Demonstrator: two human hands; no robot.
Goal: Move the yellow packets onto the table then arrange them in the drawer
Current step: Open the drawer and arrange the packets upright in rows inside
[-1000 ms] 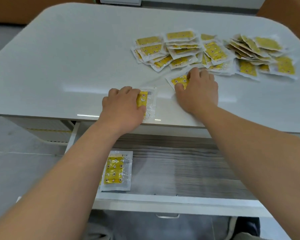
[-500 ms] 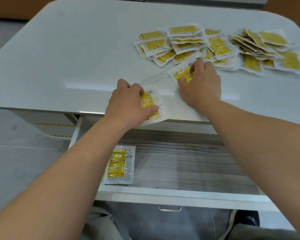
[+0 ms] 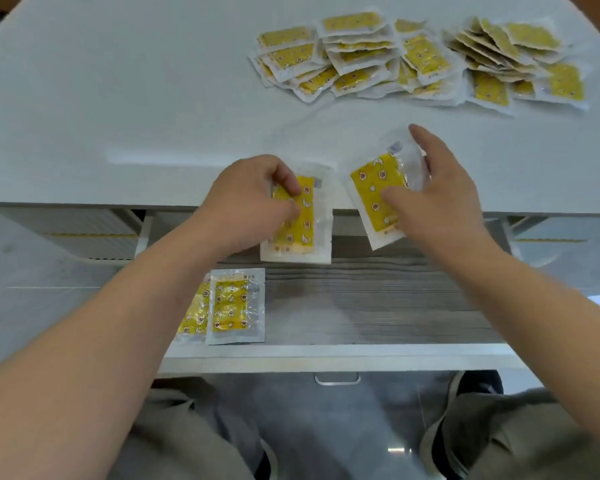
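Left hand (image 3: 253, 199) grips the first packet (image 3: 300, 226), fingers curled over its upper left part. The packet is held long side up-down across the desk's front edge, with its lower end over the back of the open drawer.

Right hand (image 3: 440, 199) pinches the second packet (image 3: 374, 192), thumb on the yellow face and fingers behind the clear right margin. This one is tilted, top leaning right. It also crosses the desk edge, just right of the first packet, close but not touching.

Drawer (image 3: 378, 306) is pulled out below the desk, wood-grain floor, metal handle (image 3: 336, 379) on the front. Two packets lie flat at its left end. The drawer packet (image 3: 234, 304) is in full view. The half-hidden packet (image 3: 193, 315) is just left of it, edges overlapping, partly covered by the left forearm.

The packet pile (image 3: 413, 60) sits far right on the desk (image 3: 118, 98), a loose overlapping spread, well apart from both hands.
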